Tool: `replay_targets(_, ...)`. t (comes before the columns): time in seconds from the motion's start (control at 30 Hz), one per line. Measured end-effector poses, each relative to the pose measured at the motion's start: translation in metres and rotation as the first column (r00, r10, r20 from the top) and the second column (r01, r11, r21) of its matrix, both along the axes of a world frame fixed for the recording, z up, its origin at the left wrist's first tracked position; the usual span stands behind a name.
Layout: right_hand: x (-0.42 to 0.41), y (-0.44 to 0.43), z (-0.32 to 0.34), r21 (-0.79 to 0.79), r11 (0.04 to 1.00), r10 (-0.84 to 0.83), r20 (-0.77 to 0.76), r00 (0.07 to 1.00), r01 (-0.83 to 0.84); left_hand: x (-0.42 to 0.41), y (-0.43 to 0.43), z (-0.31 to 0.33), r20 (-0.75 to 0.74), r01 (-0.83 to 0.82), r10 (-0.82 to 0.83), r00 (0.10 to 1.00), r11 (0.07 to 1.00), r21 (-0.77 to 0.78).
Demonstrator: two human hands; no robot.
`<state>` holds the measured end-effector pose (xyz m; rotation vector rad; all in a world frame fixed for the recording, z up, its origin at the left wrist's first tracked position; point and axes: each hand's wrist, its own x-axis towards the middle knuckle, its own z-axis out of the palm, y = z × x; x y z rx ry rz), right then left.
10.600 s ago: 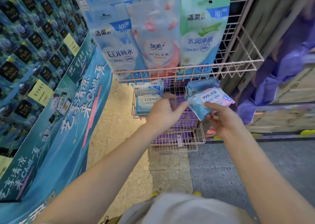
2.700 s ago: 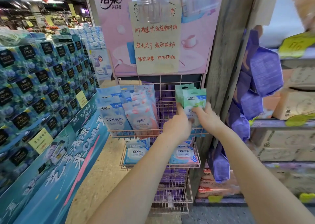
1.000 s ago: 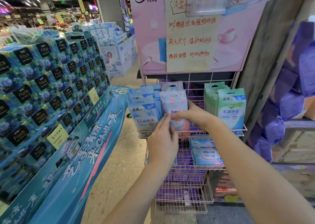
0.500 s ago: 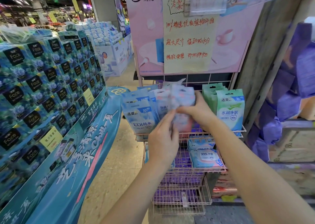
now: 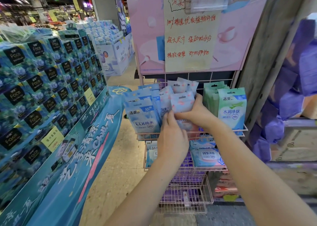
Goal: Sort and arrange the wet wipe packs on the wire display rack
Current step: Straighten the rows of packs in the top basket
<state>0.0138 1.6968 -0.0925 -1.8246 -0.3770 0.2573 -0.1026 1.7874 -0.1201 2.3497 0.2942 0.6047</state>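
Right hand [image 5: 193, 113], frame centre: fingers curled round a fanned bunch of pink wipe packs [image 5: 182, 103], held at the middle of the top tier of the wire rack [image 5: 187, 188]. Left hand [image 5: 171, 140], just below: fingertips against the bunch's lower part; whether they pinch cannot be told. Blue packs [image 5: 142, 117] stand upright left of the bunch, green packs [image 5: 231, 109] to its right, same tier. Flat packs [image 5: 205, 155] lie on the tier beneath. Handwritten notice [image 5: 188, 33] hangs above.
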Motion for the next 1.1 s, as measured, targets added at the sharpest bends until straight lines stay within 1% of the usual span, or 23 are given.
replay_targets(0.07, 0.001, 0.001, -0.001, 0.005, 1.000, 0.018, -0.022, 1.000, -0.018, 0.003, -0.007, 0.004, -0.060, -0.024, 0.023, 0.998, 1.000, -0.007)
replay_targets(0.13, 0.004, -0.001, -0.005, 0.057, 0.998, 0.014, -0.058, 0.998, -0.011, 0.006, -0.014, 0.007, -0.097, -0.048, 0.046, 0.994, 0.999, -0.016)
replay_targets(0.23, 0.008, -0.005, -0.010, 0.125, 0.992, -0.003, -0.101, 0.995, 0.015, 0.009, -0.018, 0.007, -0.146, -0.062, 0.065, 0.987, 0.998, 0.022)
replay_targets(0.43, 0.013, -0.001, -0.009, 0.175, 0.984, 0.052, -0.121, 0.991, -0.030, 0.009, -0.017, 0.005, -0.074, -0.129, 0.124, 0.990, 0.989, -0.076)
replay_targets(0.5, 0.014, 0.001, -0.008, 0.182, 0.983, 0.048, -0.136, 0.990, -0.023, 0.007, -0.017, 0.002, -0.054, -0.132, 0.128, 0.990, 0.989, -0.069)
replay_targets(0.6, 0.014, 0.002, -0.009, 0.190, 0.981, 0.068, -0.100, 0.993, -0.048, 0.006, -0.019, -0.001, -0.027, -0.127, 0.126, 0.992, 0.992, -0.023)
replay_targets(0.73, 0.014, 0.001, -0.008, 0.220, 0.973, 0.090, -0.088, 0.992, -0.069, 0.009, -0.023, 0.000, -0.016, -0.086, 0.086, 0.996, 0.996, 0.001)
replay_targets(0.83, 0.014, 0.002, -0.008, 0.205, 0.974, 0.109, -0.055, 0.993, -0.095, 0.014, -0.028, 0.006, -0.087, -0.100, 0.098, 0.991, 0.995, -0.008)
replay_targets(0.97, 0.017, 0.004, -0.009, 0.226, 0.969, 0.119, -0.068, 0.991, -0.101, 0.019, -0.037, 0.013, -0.246, -0.126, 0.122, 0.962, 0.992, -0.001)
replay_targets(1.1, 0.019, 0.004, -0.010, 0.281, 0.950, 0.168, -0.099, 0.981, -0.134, 0.026, -0.039, 0.012, -0.248, -0.188, 0.184, 0.951, 0.982, 0.006)
